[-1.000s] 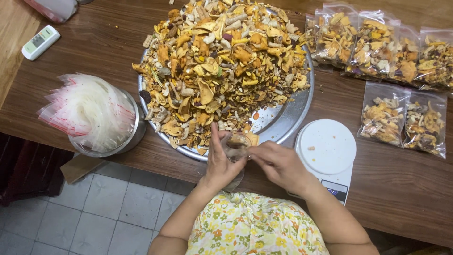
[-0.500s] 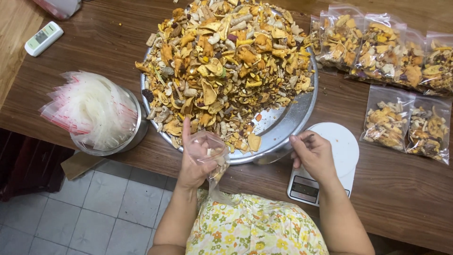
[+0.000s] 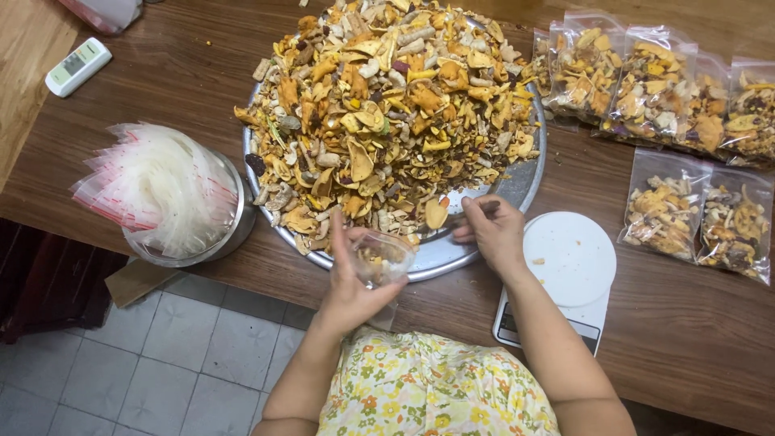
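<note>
Since the earlier frame, the right hand (image 3: 492, 234) has been moved off the white scale (image 3: 569, 262) and up to the near edge of the snack heap (image 3: 387, 121), while the left hand (image 3: 355, 282) has been kept low at the tray rim (image 3: 529, 173). A small clear bag (image 3: 379, 258) is gripped by the left fingers, its mouth held open and tilted toward the heap, with a few pieces already inside. The right fingers are curled over loose pieces on the bare metal; whether anything is pinched cannot be told. The scooping is judged best done with the bag mouth kept wide and just under the rim, so brittle chips are slid in rather than crushed. The mix is dry, curled and irregular; the round steel tray is smooth and shiny. Thin empty bags (image 3: 157, 186) are stacked in a steel bowl, and filled bags (image 3: 694, 214) are laid on the dark wooden surface (image 3: 161, 81).
</note>
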